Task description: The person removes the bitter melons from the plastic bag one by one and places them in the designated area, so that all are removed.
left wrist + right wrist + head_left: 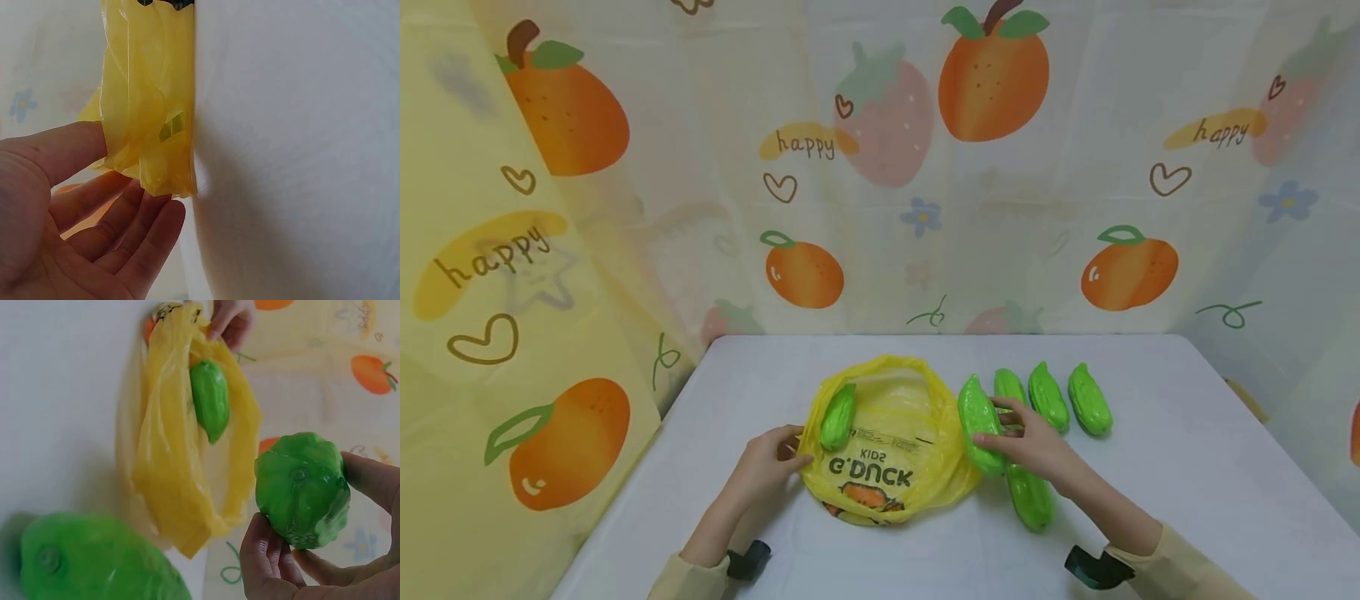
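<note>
A yellow plastic bag (953, 487) with printed lettering lies on the table, its mouth spread wide. My left hand (767, 462) pinches the bag's left rim between thumb and fingers. Inside, against the left wall, rests one green bitter melon (838, 418). With thumb and fingers around it, my right hand (1033, 442) holds another bitter melon (979, 421) upright at the bag's right rim. The right wrist view shows the blunt end of this held bitter melon (301, 490), with the bag's opening beyond it.
Right of the bag, several more bitter melons lie on the white table (1150, 500): one nearer me (1032, 500) below my right hand, the others, such as the rightmost melon (1090, 402), farther back. A fruit-printed curtain (880, 208) stands behind the table and along its sides.
</note>
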The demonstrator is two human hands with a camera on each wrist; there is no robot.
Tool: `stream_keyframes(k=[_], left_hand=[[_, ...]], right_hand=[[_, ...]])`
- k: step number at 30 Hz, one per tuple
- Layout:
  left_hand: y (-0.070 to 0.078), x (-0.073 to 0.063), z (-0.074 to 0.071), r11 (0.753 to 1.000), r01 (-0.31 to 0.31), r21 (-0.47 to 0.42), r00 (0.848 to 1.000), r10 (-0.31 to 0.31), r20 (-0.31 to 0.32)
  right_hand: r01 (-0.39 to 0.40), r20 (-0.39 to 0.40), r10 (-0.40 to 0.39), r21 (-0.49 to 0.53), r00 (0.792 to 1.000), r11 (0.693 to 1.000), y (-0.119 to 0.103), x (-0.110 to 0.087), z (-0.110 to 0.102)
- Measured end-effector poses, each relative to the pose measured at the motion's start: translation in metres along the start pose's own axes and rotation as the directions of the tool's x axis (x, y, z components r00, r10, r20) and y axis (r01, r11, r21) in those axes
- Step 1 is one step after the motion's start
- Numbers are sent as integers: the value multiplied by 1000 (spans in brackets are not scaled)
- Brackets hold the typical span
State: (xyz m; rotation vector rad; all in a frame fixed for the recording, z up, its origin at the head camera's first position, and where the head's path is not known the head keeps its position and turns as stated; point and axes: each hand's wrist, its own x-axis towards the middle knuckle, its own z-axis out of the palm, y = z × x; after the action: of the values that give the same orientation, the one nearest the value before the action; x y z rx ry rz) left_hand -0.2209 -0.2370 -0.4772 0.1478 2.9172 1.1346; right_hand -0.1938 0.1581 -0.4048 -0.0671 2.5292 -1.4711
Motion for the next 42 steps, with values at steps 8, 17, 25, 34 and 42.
stream_keyframes(k=[8, 17, 25, 34, 42], left_hand=[[1, 0, -1, 1000, -3, -1, 1000, 3, 5], [5, -2, -3, 1000, 2, -1, 1000, -2, 13], [4, -1, -2, 1000, 7, -3, 1000, -7, 18], [3, -1, -1, 1000, 7, -5, 1000, -7, 15], [1, 0, -1, 1000, -9, -10, 1000, 9, 10]], right_hand=[[-24, 10, 24, 0, 1000, 1000, 11, -14, -17], [-36, 2, 36, -34, 999, 999, 23, -24, -35], [-69, -20, 67, -73, 998, 995, 35, -34, -50], [-117, -23, 115, -93, 993, 989, 49, -40, -61], [-150, -28, 149, -87, 989, 985, 63, -44, -64]])
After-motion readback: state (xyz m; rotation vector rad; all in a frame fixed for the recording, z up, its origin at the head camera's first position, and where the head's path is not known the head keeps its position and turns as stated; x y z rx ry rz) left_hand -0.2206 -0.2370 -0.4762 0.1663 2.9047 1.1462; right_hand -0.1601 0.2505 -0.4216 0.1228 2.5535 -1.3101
